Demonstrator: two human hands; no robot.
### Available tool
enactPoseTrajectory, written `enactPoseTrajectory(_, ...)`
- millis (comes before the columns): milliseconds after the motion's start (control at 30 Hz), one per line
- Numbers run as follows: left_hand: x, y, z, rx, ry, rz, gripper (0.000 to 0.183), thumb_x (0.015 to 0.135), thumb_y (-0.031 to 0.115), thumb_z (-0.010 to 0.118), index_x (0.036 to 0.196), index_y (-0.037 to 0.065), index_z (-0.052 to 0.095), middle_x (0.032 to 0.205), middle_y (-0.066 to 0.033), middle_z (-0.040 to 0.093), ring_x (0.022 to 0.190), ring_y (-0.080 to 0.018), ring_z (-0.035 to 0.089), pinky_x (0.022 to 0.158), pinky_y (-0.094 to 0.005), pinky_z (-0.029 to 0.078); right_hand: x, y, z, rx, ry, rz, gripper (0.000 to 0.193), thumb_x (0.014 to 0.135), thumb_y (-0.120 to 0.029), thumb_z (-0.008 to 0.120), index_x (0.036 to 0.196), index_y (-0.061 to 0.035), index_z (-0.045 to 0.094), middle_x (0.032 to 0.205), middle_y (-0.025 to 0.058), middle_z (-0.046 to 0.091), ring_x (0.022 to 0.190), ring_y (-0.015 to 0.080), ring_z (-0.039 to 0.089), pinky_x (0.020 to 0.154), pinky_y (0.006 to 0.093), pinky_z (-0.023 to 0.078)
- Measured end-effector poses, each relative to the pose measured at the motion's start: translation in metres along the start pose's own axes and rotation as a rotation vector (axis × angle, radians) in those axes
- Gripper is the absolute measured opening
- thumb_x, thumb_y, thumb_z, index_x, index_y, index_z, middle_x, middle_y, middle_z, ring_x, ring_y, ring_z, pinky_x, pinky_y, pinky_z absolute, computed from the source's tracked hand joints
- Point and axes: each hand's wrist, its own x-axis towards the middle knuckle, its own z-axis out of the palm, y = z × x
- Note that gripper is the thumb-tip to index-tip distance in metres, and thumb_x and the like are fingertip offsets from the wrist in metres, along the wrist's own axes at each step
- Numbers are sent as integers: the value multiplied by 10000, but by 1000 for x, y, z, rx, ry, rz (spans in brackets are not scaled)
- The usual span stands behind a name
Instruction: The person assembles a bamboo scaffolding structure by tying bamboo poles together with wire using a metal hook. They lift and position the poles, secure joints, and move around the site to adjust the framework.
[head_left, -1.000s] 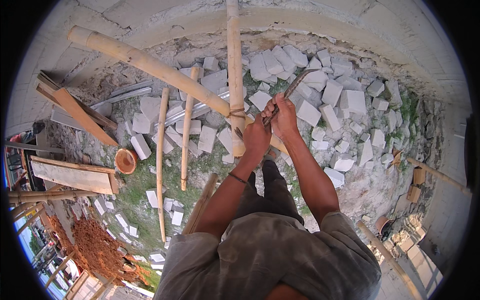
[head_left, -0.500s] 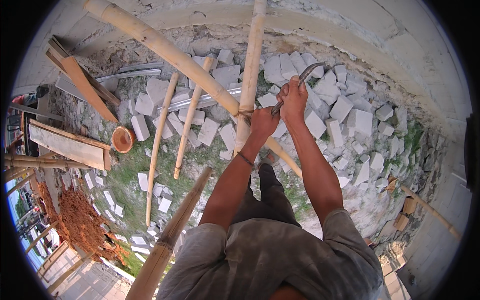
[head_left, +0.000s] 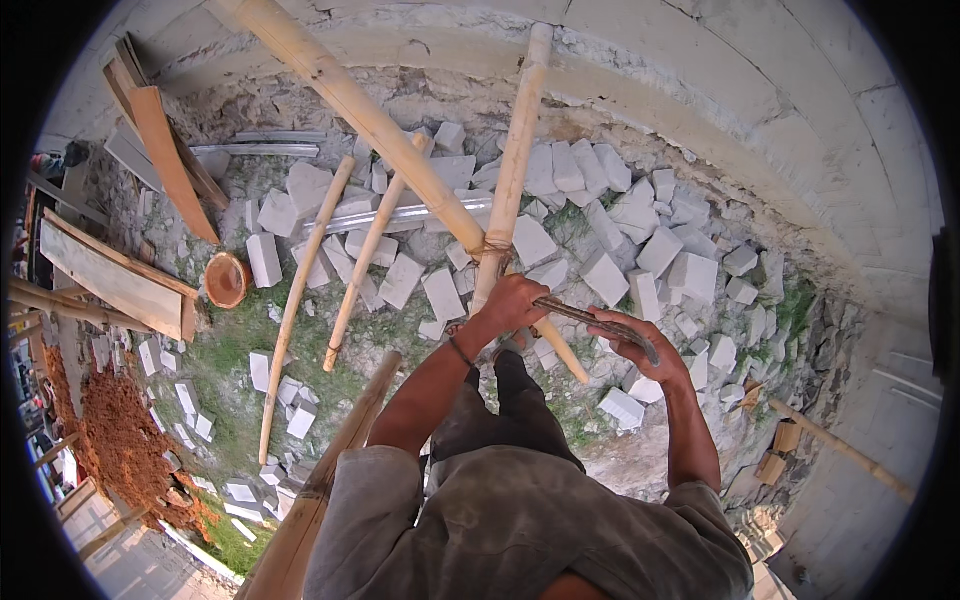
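Note:
My left hand (head_left: 513, 303) is closed round one end of a dark, rusty metal bar with a curved tip (head_left: 595, 321), just below a lashed joint of bamboo poles. My right hand (head_left: 648, 357) grips the bar near its curved end, lower and to the right. At the joint, a dark tie (head_left: 490, 250) wraps an upright bamboo pole (head_left: 518, 150) and a thick slanting bamboo pole (head_left: 375, 125). Whether the bar's left end touches the tie is hidden by my left hand.
Broken white blocks (head_left: 692, 277) litter the ground below. Two thin bamboo poles (head_left: 305, 290) lean at the left, and a thick pole (head_left: 340, 450) rises beside my left arm. Farther left are planks (head_left: 115, 275), a clay-coloured round pot (head_left: 227, 279) and red soil (head_left: 120, 430). A pale wall (head_left: 780, 130) curves behind.
My right hand has swung the bar's curved end down and to the right, from above the joint to below it. My left hand has dropped slightly. The view has shifted a little.

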Motion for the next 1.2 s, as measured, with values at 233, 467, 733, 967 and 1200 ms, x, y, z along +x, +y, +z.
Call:
enactPoseTrajectory(233,5,7,-14,18,-113,20,253,676,256,714,817,57,644,758,-108,625,758,-314,601,730,-420,447,54,-68,-18,-288,-219,780,327,951,-292,508,1089,4,518,953,127,605,664,167,613,516,280,472)
enactPoseTrajectory(467,28,-29,-172,44,1095,-403,766,773,399,742,1264,-73,392,1279,-244,406,1175,-349,421,961,-441,352,35,-43,59,-341,139,766,273,893,-264,526,763,-25,546,606,0,446,438,93,348,382,293,251)
enactPoseTrajectory(733,91,-110,-266,-999,876,-358,392,809,238,700,1040,-36,540,836,-109,600,735,-224,612,673,-356,520,10,-9,113,-661,276,511,300,896,-254,512,855,35,579,627,160,547,587,276,549,557,395,415)
enactPoseTrajectory(967,76,-108,-265,-1081,955,-389,263,802,182,677,957,14,548,765,-104,594,652,-213,604,615,-339,527,-5,33,139,-790,462,406,292,901,-235,531,957,40,609,734,257,612,768,439,606,685,473,454)
enactPoseTrajectory(1200,65,-117,-268,-1159,962,-295,226,797,177,655,919,21,548,734,-107,592,609,-223,593,573,-345,520,-6,118,193,-800,672,243,261,902,-211,542,892,50,532,628,236,578,607,411,598,563,470,449)
